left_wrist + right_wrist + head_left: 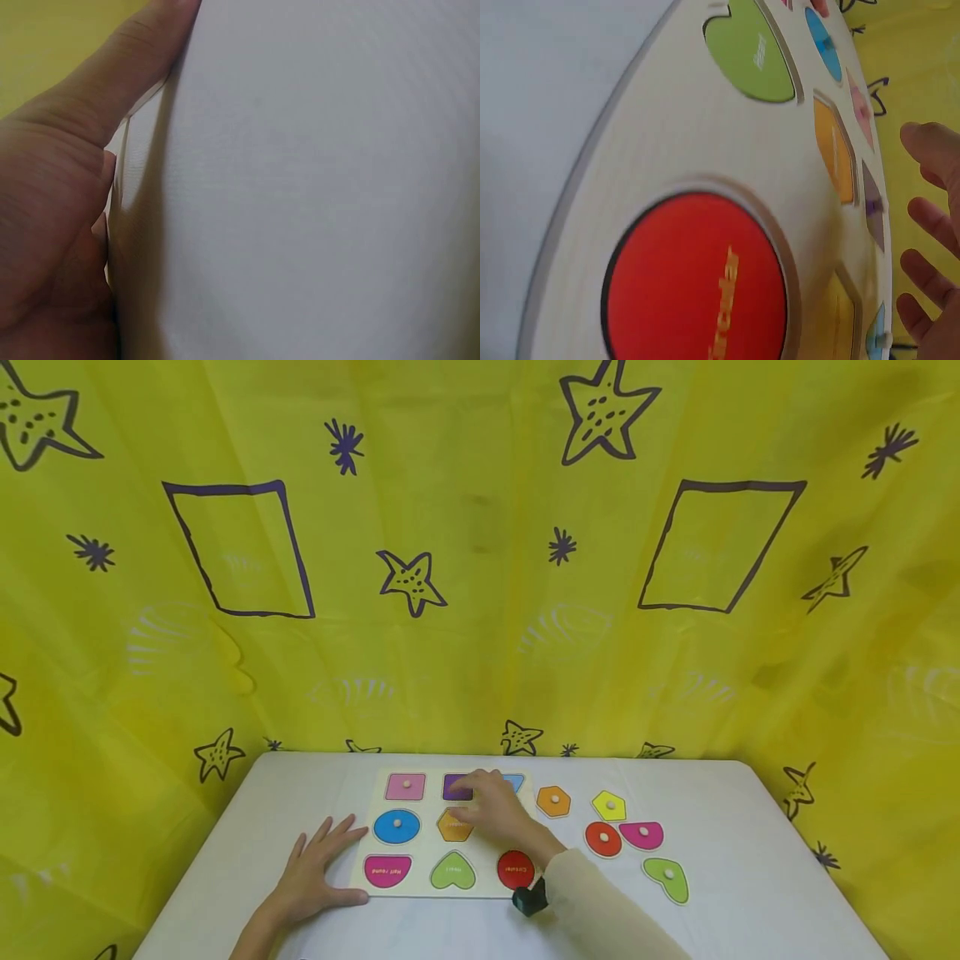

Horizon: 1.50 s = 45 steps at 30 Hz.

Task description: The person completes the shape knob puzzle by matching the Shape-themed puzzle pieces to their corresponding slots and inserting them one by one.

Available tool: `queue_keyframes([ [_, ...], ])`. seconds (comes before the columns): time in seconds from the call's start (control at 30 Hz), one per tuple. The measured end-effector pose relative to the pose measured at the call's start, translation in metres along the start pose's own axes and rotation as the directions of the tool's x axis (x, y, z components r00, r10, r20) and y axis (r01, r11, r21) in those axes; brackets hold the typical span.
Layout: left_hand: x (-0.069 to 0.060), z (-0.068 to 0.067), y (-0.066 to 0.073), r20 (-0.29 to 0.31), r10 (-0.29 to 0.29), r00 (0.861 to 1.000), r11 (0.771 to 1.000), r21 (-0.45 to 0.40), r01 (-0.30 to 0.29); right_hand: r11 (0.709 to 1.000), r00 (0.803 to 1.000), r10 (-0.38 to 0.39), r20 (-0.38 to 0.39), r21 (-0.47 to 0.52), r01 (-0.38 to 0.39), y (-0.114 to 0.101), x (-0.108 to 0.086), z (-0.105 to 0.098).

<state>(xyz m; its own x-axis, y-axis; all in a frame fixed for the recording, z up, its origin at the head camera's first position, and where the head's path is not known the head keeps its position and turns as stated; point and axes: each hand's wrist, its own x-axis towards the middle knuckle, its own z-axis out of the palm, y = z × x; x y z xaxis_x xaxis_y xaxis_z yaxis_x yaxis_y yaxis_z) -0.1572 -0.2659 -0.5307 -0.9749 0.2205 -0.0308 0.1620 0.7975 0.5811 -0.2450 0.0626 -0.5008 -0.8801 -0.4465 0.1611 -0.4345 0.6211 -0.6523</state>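
A pale wooden shape puzzle board (412,890) lies on the table. My left hand (311,872) rests beside its left edge, fingers spread; the left wrist view shows mainly the thumb (112,67). Above the board's upper middle is my right hand (495,806), holding nothing, its fingers (930,221) loosely bent and apart from the purple piece (872,206). That piece sits in its recess, as do the pink square (405,787), the blue oval (396,827) and a light blue piece (515,782), partly hidden by the hand. Bare recesses include the red circle (515,868) and green heart (453,870).
Loose knobbed pieces lie right of the board: an orange hexagon (553,802), yellow pentagon (609,806), red circle piece (603,838), magenta half round (641,835) and green heart piece (667,880). A yellow patterned curtain (480,652) stands behind the white table (750,860).
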Motion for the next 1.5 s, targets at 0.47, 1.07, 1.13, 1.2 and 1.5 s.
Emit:
queue_keyframes([
  [0.47, -0.001, 0.000, 0.002, 0.011, -0.011, 1.000, 1.000, -0.013, 0.011, 0.980, 0.960, 0.197, -0.197, 0.076, -0.185, 0.071, -0.039, -0.052],
  [1.07, 0.001, 0.001, -0.002, 0.004, -0.005, 1.000, 1.000, 0.009, 0.005, 0.928, 0.916, 0.370, -0.154, 0.104, -0.357, 0.106, -0.061, -0.077],
  [1.13, 0.001, 0.001, -0.002, -0.001, 0.000, 1.000, 1.000, 0.010, 0.000, 0.933, 0.920, 0.359, -0.158, 0.088, -0.349, 0.106, -0.060, -0.077],
  [1.2, 0.001, 0.000, -0.001, -0.004, 0.003, 1.000, 1.000, 0.011, -0.003, 0.930, 0.917, 0.366, -0.159, 0.088, -0.356, 0.107, -0.060, -0.077],
  [1.5, 0.000, 0.000, 0.001, 0.000, -0.007, 1.000, 1.000, 0.014, 0.007, 0.928, 0.912, 0.371, -0.172, 0.094, -0.360, 0.111, -0.060, -0.074],
])
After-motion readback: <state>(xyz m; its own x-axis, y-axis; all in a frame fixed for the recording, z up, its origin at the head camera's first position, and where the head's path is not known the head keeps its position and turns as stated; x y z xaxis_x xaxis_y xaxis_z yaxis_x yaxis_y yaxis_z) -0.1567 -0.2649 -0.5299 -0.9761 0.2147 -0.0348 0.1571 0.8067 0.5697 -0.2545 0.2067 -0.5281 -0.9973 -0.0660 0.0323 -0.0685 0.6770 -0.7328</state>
